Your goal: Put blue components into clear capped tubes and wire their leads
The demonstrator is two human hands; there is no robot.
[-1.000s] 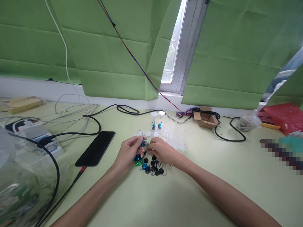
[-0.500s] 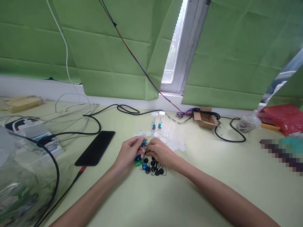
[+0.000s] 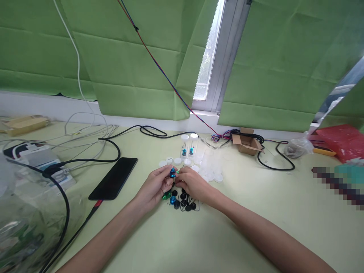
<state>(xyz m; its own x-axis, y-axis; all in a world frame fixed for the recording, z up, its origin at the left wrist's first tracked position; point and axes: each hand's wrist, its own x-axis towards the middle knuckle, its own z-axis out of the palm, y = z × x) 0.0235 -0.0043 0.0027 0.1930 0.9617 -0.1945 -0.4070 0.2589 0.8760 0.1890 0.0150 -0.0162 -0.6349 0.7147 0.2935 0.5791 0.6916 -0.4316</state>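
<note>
Pinched in my left hand (image 3: 155,185) is a small blue metal part (image 3: 172,173), with a thin rod rising from its top. My right hand (image 3: 195,182) meets it from the right, fingers closed at a small green piece (image 3: 178,172) beside the blue part; the fingertips are partly hidden. Just below the hands lie several black round pieces (image 3: 183,203), another blue part (image 3: 173,200), a green metal part (image 3: 166,195) and L-shaped hex keys (image 3: 198,205). Beyond them, two clear tubes with white caps (image 3: 194,136) contain blue parts (image 3: 191,151).
White round lids (image 3: 218,178) are scattered behind my right hand. A black phone (image 3: 113,179) lies left, with a cable attached. Plastic bags (image 3: 25,227) fill the near left. An open cardboard box (image 3: 247,144) and black cables (image 3: 275,168) are at the back right.
The blue part between my fingers has turned slightly and shows more of its side. My left fingers have curled, and a dark blue piece under them is now hidden. My right hand barely moves.
</note>
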